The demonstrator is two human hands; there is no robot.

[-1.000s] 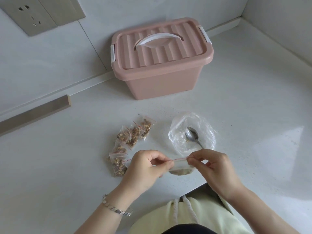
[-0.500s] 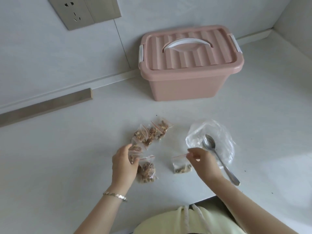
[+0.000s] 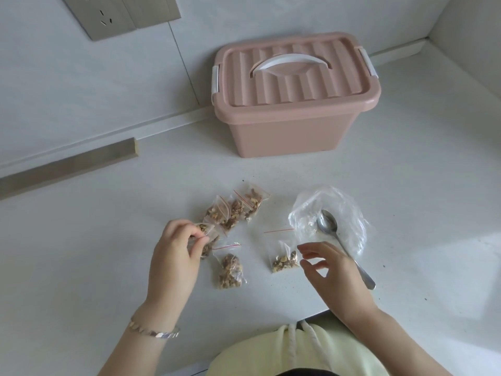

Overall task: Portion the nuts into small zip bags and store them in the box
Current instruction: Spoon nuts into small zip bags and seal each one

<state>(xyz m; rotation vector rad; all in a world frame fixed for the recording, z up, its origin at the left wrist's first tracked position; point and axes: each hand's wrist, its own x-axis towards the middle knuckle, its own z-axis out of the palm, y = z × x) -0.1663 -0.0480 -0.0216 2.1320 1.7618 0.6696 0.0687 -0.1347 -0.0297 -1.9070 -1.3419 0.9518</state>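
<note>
Several small zip bags of nuts point(image 3: 233, 208) lie in a cluster on the white counter point(image 3: 108, 253). My left hand point(image 3: 173, 256) pinches one small nut bag point(image 3: 204, 232) at the cluster's near-left end. Another filled bag point(image 3: 229, 270) lies beside it. A lightly filled bag point(image 3: 284, 255) with a red zip line lies flat just left of my right hand point(image 3: 330, 270), which hovers with relaxed fingers and holds nothing. The pink box point(image 3: 292, 104) stands at the back with its lid on.
A large, nearly empty clear bag point(image 3: 349, 210) lies to the right with a metal spoon point(image 3: 333, 234) resting on it, handle toward the counter's front edge. A wall socket point(image 3: 113, 14) is at the upper left. A brown strip point(image 3: 67, 166) runs along the wall base.
My right hand has let go of the lightly filled bag, which now lies flat on the counter. My left hand moved to the cluster and took hold of a bag there.
</note>
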